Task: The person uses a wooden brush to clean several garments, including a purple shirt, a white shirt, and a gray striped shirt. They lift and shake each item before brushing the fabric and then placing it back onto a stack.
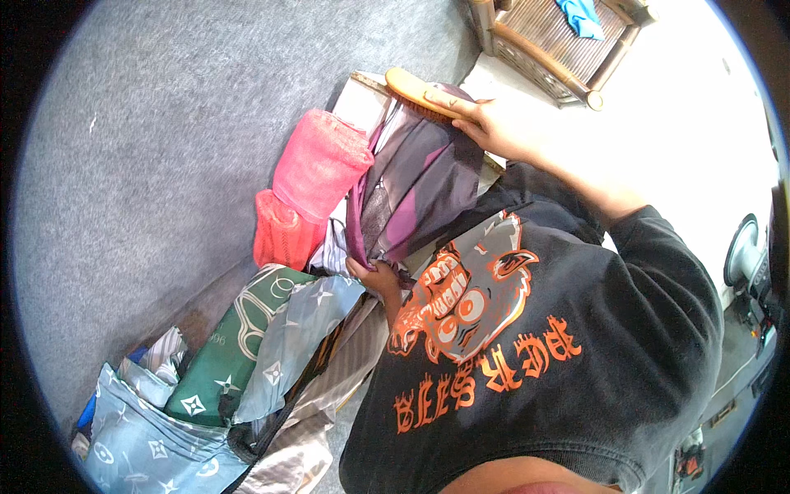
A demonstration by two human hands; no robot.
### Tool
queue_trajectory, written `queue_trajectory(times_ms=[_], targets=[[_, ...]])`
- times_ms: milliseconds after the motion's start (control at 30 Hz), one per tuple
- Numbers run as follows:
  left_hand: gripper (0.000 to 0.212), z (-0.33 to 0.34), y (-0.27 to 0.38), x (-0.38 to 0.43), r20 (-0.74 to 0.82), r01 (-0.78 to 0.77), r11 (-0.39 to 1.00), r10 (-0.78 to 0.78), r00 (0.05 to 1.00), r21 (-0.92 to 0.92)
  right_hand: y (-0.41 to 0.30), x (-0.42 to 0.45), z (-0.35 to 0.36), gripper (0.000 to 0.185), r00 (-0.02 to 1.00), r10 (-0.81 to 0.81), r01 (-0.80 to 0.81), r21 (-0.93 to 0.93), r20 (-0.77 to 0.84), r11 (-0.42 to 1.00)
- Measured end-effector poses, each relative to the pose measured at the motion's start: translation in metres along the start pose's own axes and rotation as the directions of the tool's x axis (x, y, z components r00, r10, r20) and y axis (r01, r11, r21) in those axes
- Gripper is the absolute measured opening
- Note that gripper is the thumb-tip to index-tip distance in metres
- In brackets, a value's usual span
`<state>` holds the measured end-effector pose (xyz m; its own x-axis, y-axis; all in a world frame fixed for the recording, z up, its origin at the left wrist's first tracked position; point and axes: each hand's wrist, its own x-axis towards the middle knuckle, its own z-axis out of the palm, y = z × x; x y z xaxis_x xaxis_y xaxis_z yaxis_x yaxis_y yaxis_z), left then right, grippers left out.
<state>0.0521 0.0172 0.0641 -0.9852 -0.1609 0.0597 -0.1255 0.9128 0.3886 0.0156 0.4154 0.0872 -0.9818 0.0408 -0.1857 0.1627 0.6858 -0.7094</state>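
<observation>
My right hand (478, 120) holds a wooden-backed brush (410, 86) by its near end. The brush's dark bristles face down at the far edge of a dark grey and purple patterned cloth (426, 167). This cloth lies over a white board or box (364, 102), whose corner shows beyond it. At the cloth's near left edge, my left hand (376, 278) pinches the purple border, with its fingers partly hidden by folds. Left of the cloth are a folded pink towel (324, 160) and a rolled or folded coral-red cloth (284, 231).
Green patterned fabric (228, 346) and light blue patterned fabric (160, 444) are heaped at lower left, beside striped shiny cloth (308, 426). A bamboo stool or table (537, 52) with a blue cloth (580, 18) stands at the top. Grey carpet (154, 154) lies left.
</observation>
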Motion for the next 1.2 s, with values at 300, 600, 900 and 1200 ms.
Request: queue_trajectory(times_ms=[300,600,900,1200], targets=[[0.064,-0.003,0.003,0.003,0.020,0.022,1.000,-0.022,1.000,0.003,-0.007,-0.011,-0.002,0.050,0.990,-0.123,0.123,0.002,0.071,0.992],[0.063,-0.003,0.002,0.003,0.011,0.037,0.999,-0.037,0.999,-0.023,-0.016,-0.016,-0.005,0.050,0.959,-0.228,0.225,0.041,0.166,0.974],[0.058,0.001,-0.010,0.005,-0.011,-0.041,0.999,0.041,0.999,-0.035,-0.015,-0.016,-0.001,0.053,0.925,-0.255,0.243,0.078,0.281,0.967],[0.065,-0.002,-0.007,0.002,0.011,0.028,0.999,-0.027,1.000,-0.025,-0.029,-0.016,-0.026,0.045,0.955,-0.160,0.150,0.060,0.251,0.987]])
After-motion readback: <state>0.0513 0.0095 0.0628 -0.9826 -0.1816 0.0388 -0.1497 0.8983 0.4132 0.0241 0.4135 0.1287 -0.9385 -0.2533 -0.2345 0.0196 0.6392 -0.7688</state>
